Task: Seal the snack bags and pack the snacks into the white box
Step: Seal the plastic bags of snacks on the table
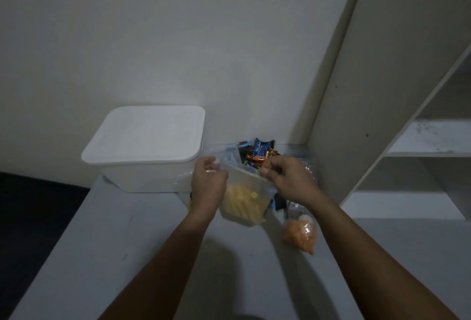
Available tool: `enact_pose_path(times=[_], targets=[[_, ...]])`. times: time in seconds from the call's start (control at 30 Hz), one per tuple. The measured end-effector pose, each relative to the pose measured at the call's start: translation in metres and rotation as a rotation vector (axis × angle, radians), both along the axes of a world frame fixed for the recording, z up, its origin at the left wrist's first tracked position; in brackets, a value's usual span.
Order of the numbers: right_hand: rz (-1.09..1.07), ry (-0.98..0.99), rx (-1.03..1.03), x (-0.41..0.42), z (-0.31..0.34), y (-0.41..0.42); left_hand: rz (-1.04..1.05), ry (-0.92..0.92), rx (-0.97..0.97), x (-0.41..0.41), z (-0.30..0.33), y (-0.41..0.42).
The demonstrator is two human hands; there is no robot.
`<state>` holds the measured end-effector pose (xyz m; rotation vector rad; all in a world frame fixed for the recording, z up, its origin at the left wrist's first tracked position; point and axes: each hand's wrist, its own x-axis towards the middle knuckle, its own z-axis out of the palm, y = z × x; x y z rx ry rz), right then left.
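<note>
A clear zip bag of pale yellow snacks hangs just above the table at centre. My left hand pinches the bag's top left corner. My right hand pinches its top edge on the right. The white box, lid on, stands at the back left against the wall. Behind the held bag lies a bag of wrapped candies. A clear bag of orange snacks lies on the table to the right, under my right forearm.
The grey-white table runs toward me; its left edge drops to a dark floor. A white shelf unit rises at the right. The wall stands close behind the box.
</note>
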<state>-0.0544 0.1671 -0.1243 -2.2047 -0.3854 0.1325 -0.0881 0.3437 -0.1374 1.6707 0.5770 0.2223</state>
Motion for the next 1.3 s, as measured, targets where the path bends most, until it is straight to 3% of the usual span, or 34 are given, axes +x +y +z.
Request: enact_pose_path(times=[0.13, 0.27, 0.5, 0.7, 0.93, 1.03, 1.1, 1.2, 1.3], targets=[[0.087, 0.05, -0.017, 0.01, 0.001, 0.011, -0.089, -0.022, 0.002, -0.012, -0.013, 0.024], [0.04, 0.076, 0.05, 0.023, -0.012, 0.032, 0.037, 0.013, -0.129, -0.021, -0.032, 0.042], [0.077, 0.328, 0.205, 0.027, -0.034, 0.065, 0.198, 0.057, -0.146, -0.039, -0.043, 0.063], [0.048, 0.312, 0.156, 0.036, -0.05, 0.092, 0.266, 0.163, -0.213, -0.032, -0.05, 0.083], [0.001, 0.318, 0.08, 0.055, -0.063, 0.111, 0.295, 0.232, -0.149, -0.009, -0.066, 0.094], [-0.006, 0.336, 0.1, 0.057, -0.06, 0.108, 0.259, 0.24, -0.034, -0.006, -0.066, 0.087], [-0.031, 0.349, 0.128, 0.059, -0.059, 0.1, 0.264, 0.236, 0.15, -0.008, -0.067, 0.08], [-0.083, 0.344, 0.118, 0.062, -0.066, 0.078, 0.385, 0.027, 0.531, -0.007, -0.069, 0.068], [-0.177, 0.312, 0.02, 0.06, -0.071, 0.044, 0.364, -0.223, 0.658, 0.005, -0.066, 0.046]])
